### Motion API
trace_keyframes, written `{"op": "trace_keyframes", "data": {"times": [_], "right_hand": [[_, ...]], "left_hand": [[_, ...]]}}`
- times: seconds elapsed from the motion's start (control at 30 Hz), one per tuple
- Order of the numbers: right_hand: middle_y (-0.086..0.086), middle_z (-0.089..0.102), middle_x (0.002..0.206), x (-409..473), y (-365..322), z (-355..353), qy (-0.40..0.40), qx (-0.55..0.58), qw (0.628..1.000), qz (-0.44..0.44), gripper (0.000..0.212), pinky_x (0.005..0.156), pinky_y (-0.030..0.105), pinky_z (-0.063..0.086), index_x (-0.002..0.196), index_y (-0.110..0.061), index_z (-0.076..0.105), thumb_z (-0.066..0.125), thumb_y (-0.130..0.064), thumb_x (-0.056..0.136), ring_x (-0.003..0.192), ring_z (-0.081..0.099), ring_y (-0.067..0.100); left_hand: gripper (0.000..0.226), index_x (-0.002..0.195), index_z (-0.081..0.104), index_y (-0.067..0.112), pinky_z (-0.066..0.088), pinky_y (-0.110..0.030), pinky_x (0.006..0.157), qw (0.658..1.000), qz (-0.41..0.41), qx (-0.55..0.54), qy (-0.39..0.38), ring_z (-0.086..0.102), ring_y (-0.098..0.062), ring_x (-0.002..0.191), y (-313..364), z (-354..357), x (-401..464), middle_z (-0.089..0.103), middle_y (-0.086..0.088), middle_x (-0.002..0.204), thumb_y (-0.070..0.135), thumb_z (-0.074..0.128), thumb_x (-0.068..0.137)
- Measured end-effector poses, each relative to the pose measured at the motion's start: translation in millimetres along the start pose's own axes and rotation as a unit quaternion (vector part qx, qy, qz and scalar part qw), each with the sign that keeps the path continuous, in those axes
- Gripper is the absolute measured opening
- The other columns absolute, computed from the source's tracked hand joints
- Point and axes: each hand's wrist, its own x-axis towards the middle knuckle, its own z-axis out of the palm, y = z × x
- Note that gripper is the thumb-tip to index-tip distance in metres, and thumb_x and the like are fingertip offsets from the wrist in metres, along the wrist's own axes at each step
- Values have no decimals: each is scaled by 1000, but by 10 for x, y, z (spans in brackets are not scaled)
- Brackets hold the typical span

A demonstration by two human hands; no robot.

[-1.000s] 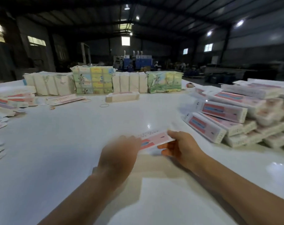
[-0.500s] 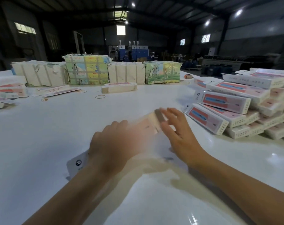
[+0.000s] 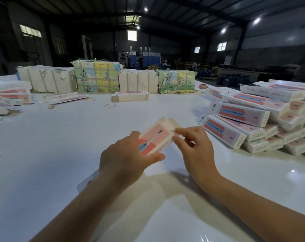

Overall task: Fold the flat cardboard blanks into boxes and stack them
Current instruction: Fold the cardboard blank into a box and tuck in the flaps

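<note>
Our left hand (image 3: 123, 158) hides the near end of the box (image 3: 155, 137) it grips. Our right hand (image 3: 195, 145) now pinches its flap; before, it lay flat.

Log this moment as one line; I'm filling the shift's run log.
stage: folding end flaps | left hand: grips box | right hand: pinches end flap | finished stack: right on table

No lettering can be read: print on the stacked white-and-pink cardboard boxes (image 3: 242, 114) and colourful wrapped bundles (image 3: 95, 75) is too blurred.
</note>
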Motion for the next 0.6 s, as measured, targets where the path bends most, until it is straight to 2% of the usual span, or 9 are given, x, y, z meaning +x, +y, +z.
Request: {"op": "trace_keyframes", "data": {"times": [0.07,0.17,0.23,0.3,0.33,0.4,0.43,0.53,0.6], "right_hand": [[-2,55,95,-47,-17,23,-35,-13,999,-37,19,65,8,43,103,-19,70,57,-11,93,82,54,2],[-6,59,90,-65,-38,24,-53,3,997,-47,23,65,13,46,91,-29,67,54,-11,94,82,58,5],[-6,62,86,-50,-29,7,-55,16,998,-25,23,67,24,48,90,-30,66,55,-10,94,74,58,8],[-4,63,90,-29,-16,-3,-79,35,996,24,29,69,28,50,118,-31,59,53,-14,95,73,56,9],[-4,61,91,-25,-12,-6,-98,43,993,49,41,69,26,50,131,-37,46,52,-16,96,74,56,9],[-6,59,94,-24,-3,-1,-140,32,986,83,55,69,21,50,138,-47,25,50,-19,98,76,57,7],[-7,59,97,-20,8,5,-158,19,983,92,57,70,20,50,140,-48,23,49,-19,98,77,57,7],[-3,62,104,-9,46,12,-170,1,981,96,45,72,23,50,137,-36,41,50,-17,97,77,55,10],[0,65,97,-9,54,4,-150,19,986,73,25,68,22,48,114,-27,58,53,-12,94,72,55,9]], "left_hand": [[56,93,33,39,37,-20,50,1000,-7,3,1,48,-1,61,20,16,-9,39,23,73,85,47,64],[57,92,32,38,31,-20,49,1000,-6,13,3,46,-1,60,23,22,-21,40,22,72,86,45,63],[57,93,31,39,30,-18,48,1000,4,30,5,45,-2,58,20,22,-31,42,20,77,86,44,64],[59,98,35,37,32,-18,50,998,18,58,7,49,-5,62,15,15,-34,51,19,88,86,42,65],[62,102,38,36,35,-18,52,997,26,74,10,51,-7,66,8,14,-34,55,18,95,85,42,65],[67,110,40,34,42,-18,59,994,47,98,18,55,-8,74,-11,14,-44,58,16,107,85,40,66],[69,113,40,34,45,-18,62,992,59,109,22,57,-8,78,-18,10,-48,58,16,110,84,39,66],[72,118,40,33,48,-19,69,989,83,121,22,61,-9,86,-31,12,-60,58,16,116,83,39,67],[73,120,39,33,49,-19,70,989,85,119,20,61,-10,87,-24,5,-67,57,15,118,83,39,67]]}}
